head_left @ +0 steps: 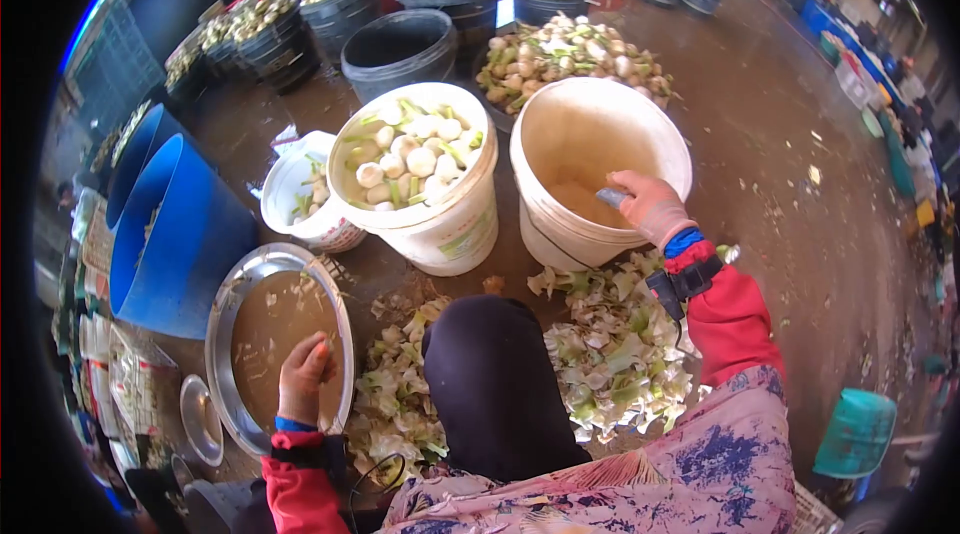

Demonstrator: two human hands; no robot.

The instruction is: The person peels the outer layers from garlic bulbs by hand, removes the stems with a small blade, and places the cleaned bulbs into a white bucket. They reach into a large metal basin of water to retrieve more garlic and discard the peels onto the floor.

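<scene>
My right hand (655,206), in a glove with a blue cuff, reaches over the near right rim of a white bucket (550,224) that has brownish contents low inside. Its fingers are closed on a small grey blade-like tool (612,198). My left hand (304,374) is curled above a wide metal basin (340,319) of brown water; anything inside its fingers is hidden. Peeled white bulbs (408,156) with green stalks fill another white bucket (455,236), which stands left of the first. Beside that, a smaller white pail (290,179) holds a few bulbs.
Heaps of pale peelings (620,364) lie on both sides of my knee (490,374). Blue tubs (190,244) stand to the left. Behind the buckets are a pile of unpeeled bulbs (580,59) and black buckets (400,54). A green basket (855,434) lies at the right.
</scene>
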